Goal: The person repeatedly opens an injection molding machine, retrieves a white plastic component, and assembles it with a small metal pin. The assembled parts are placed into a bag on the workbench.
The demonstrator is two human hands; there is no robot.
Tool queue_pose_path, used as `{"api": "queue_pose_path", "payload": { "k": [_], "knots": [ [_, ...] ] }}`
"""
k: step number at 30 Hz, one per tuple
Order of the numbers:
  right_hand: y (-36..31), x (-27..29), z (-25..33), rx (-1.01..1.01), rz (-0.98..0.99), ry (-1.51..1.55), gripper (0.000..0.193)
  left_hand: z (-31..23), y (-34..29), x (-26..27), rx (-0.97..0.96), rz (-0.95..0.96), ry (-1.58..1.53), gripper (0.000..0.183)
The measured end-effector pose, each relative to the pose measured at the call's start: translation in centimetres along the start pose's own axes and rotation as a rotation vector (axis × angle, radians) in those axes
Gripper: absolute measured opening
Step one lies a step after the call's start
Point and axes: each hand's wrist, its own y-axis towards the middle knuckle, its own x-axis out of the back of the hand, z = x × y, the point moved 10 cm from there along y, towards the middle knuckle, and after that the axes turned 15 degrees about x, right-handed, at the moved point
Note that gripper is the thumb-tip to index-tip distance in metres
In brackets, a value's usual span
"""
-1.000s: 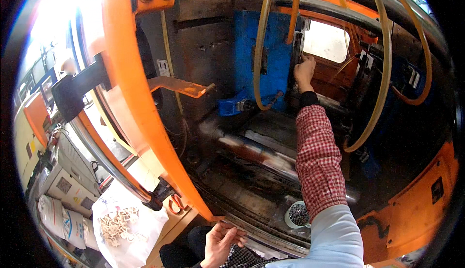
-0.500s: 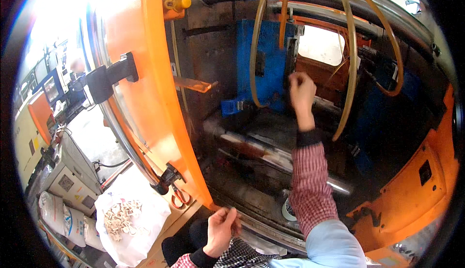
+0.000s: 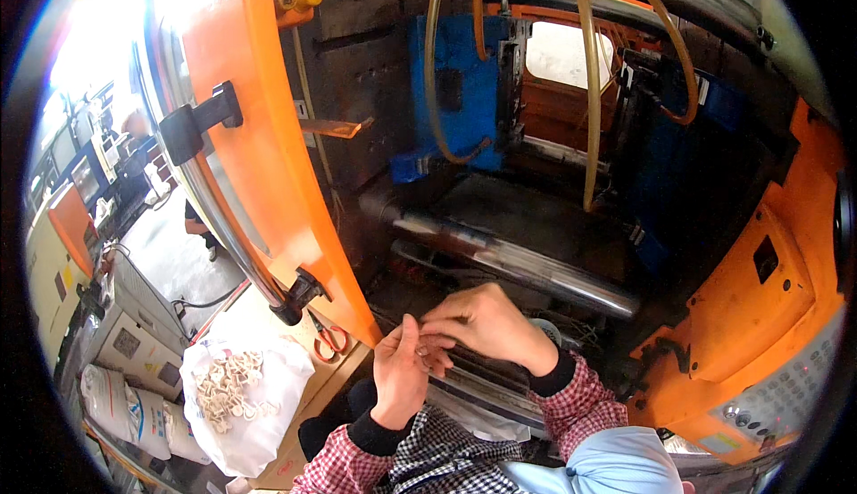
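Right hand (image 3: 493, 326) meets left hand (image 3: 400, 374) beside the orange door (image 3: 284, 199).
Right fingers bunch, left half-curl; whether either grip pinches anything, I cannot tell.

An orange door panel (image 3: 272, 173) stands upright near the left hand (image 3: 402, 373).

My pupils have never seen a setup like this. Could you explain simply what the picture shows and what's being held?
There is no robot: a person works with two bare hands. The view comes from a fisheye camera on their head, so straight edges look curved. The left hand and right hand are close together before a large machine with an orange door, a blue block and hoses. Whether they hold anything small, I cannot tell. At lower left, a white bag of small pale pieces rests on a brown surface, beside red-handled scissors.
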Motion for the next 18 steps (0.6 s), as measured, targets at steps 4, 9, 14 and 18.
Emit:
{"api": "queue_pose_path", "payload": {
  "k": [4,9,14,18],
  "knots": [
    [0.8,8.7,-6.0,-0.112,-0.613,-0.220,0.012,-7.4,-5.7,-0.6,-0.720,-0.250,0.595,0.036],
    [1.1,21.1,-17.3,-0.179,-1.237,-0.591,0.017,-14.9,-12.2,3.5,-1.296,-1.083,0.892,0.044],
    [4.5,26.8,-28.2,-0.318,-1.336,-0.616,0.022,-16.9,-6.8,9.6,-0.930,-0.789,0.733,0.038],
    [5.9,30.6,-33.4,-0.333,-1.294,-0.732,0.025,-16.2,-5.5,9.8,-0.958,-0.726,0.580,0.031]
  ]
}}
